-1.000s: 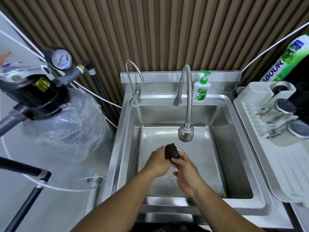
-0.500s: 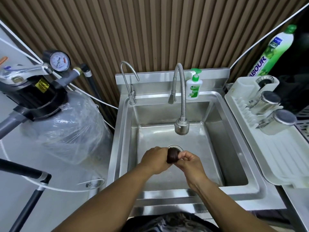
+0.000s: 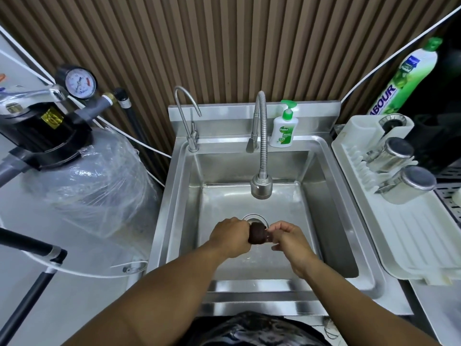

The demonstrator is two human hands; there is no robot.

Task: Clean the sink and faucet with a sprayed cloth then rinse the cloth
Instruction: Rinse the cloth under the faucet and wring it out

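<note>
Head view: the cloth [image 3: 258, 234] is held low in the middle of the frame, over the sink [image 3: 321, 221] floor, just below the drain [image 3: 253, 217]. Its long axis is laid left to right. One end is gripped by the curled fingers of the left hand [image 3: 230, 237], and the other end is pinched by the right hand [image 3: 287, 237]. A twist is judged to be wanted next.

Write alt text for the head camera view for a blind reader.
A left hand and a right hand grip a dark wadded cloth between them over the drain of a steel sink. A flexible faucet curves down beyond them; a soap bottle stands on the back rim.
</note>
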